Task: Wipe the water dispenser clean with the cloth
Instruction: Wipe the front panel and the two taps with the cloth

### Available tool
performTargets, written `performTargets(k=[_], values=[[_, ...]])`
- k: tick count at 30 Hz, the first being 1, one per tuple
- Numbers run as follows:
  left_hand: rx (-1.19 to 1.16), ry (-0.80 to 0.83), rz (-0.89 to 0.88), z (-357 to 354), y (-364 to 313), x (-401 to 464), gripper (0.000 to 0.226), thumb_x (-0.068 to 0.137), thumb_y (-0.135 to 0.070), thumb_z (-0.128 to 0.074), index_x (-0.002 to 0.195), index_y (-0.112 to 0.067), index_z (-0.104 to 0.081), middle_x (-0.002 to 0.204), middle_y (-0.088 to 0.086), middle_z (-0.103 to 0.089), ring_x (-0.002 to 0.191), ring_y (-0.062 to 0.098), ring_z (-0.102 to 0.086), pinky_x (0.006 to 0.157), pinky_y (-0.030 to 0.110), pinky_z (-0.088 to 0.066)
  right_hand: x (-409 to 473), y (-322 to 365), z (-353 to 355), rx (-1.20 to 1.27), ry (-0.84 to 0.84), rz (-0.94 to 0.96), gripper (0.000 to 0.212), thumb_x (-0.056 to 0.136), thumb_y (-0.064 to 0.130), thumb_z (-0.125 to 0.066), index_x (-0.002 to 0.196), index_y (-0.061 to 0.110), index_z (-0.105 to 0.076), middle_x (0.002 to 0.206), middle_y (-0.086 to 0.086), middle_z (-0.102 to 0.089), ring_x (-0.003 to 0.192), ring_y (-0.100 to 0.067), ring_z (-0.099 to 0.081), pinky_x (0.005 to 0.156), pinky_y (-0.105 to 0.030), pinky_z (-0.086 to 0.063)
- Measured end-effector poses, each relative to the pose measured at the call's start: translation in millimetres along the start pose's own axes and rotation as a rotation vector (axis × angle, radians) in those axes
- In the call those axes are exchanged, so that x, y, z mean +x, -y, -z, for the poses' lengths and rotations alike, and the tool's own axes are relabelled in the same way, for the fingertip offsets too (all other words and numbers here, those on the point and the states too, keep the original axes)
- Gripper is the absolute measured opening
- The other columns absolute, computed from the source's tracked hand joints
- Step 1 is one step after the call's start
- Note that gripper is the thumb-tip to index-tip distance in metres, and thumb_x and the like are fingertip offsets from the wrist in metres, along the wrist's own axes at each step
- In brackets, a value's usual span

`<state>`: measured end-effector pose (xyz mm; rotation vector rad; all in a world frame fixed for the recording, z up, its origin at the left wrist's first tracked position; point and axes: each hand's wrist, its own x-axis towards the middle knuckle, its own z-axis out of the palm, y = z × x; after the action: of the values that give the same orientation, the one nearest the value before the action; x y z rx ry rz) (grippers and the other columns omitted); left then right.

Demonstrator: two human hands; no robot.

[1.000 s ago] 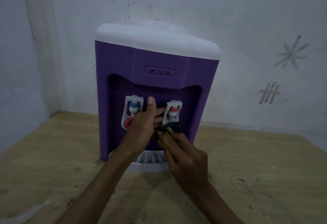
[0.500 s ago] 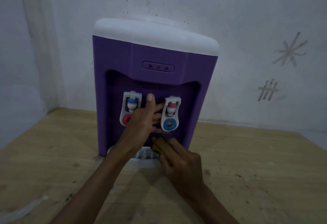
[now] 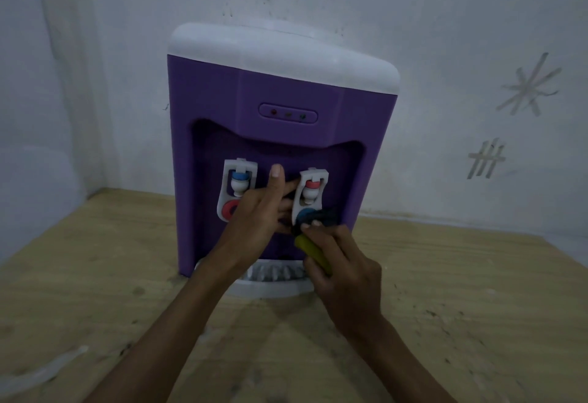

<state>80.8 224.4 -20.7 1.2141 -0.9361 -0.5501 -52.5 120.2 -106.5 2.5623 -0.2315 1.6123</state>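
A purple water dispenser point(image 3: 280, 90) with a white top stands on the wooden table, facing me. Two white taps sit in its front recess: the left tap point(image 3: 238, 189) and the right tap point(image 3: 310, 194). My left hand point(image 3: 264, 208) rests with straight fingers on the recess wall between the taps. My right hand point(image 3: 343, 265) grips a dark and yellow cloth point(image 3: 313, 250) and presses its dark end against the blue lever under the right tap. The white drip tray point(image 3: 270, 281) is partly hidden by both hands.
The wooden table point(image 3: 445, 307) is scuffed and speckled with dirt. A white wall point(image 3: 477, 20) stands close behind the dispenser, with tape marks point(image 3: 528, 87) on its right side. A pale smear point(image 3: 41, 374) lies on the table at the near left.
My right hand has moved the cloth up from the lower recess wall to the blue lever of the right tap. My left hand has stayed between the taps.
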Motion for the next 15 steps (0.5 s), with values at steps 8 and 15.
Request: performTargets(k=[8,15], values=[[0.006,0.025,-0.038,0.6,-0.7,-4.4,0.044,0.094,-0.062,-0.030,0.106,-0.041,-0.068,0.100,-0.007,-0.080,0.101,0.011,-0.075,0.082,0.025,-0.060,23.2,-1.9,1.3,-0.021,-0.135,-0.038,0.033,0.090,0.009,-0.069,0.122,0.017,-0.066,0.113,0.001,-0.068,0.078,-0.014,-0.066,0.048,-0.034,-0.050],[0.029,0.014,-0.055,-0.1,2.2,-4.8,0.042,0.105,-0.053,-0.027,0.110,-0.040,-0.067,0.100,-0.007,-0.080,0.101,0.009,-0.075,0.082,0.023,-0.059,9.6,6.5,-0.5,0.024,-0.047,-0.050,0.033,0.092,0.014,-0.065,0.125,0.016,-0.066,0.108,0.002,-0.064,0.074,-0.014,-0.062,0.048,-0.032,-0.052]])
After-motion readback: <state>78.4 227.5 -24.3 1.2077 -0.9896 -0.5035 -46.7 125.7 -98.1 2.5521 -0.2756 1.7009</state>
